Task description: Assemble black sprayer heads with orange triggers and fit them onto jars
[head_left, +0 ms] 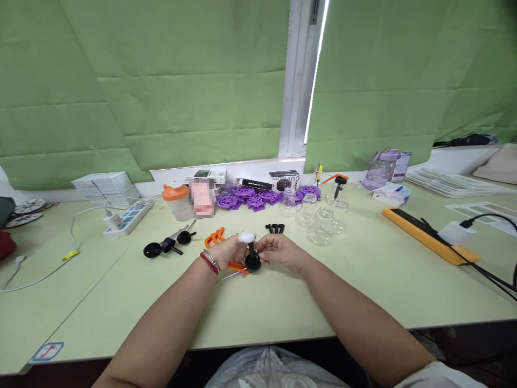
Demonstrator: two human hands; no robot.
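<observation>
My left hand [231,252] is closed around a black part [252,263], which has a round base, an upright post and a white rounded top [246,237]. An orange handle piece [237,267] and a thin metal rod [230,277] stick out under that hand. At the right side of the black part, the fingers of my right hand [278,252] are pinched together; whatever small thing they may hold is hidden. Just beyond my hands lie curved orange handles [215,237] and several short black pieces [275,229].
Black cups with metal rods [168,246] lie at left near a white power strip [128,218]. Purple plastic parts [256,202], an orange-lidded shaker [176,202] and boxes line the back. Glass jars [319,236] stand right of centre; a yellow power strip [428,237] lies farther right.
</observation>
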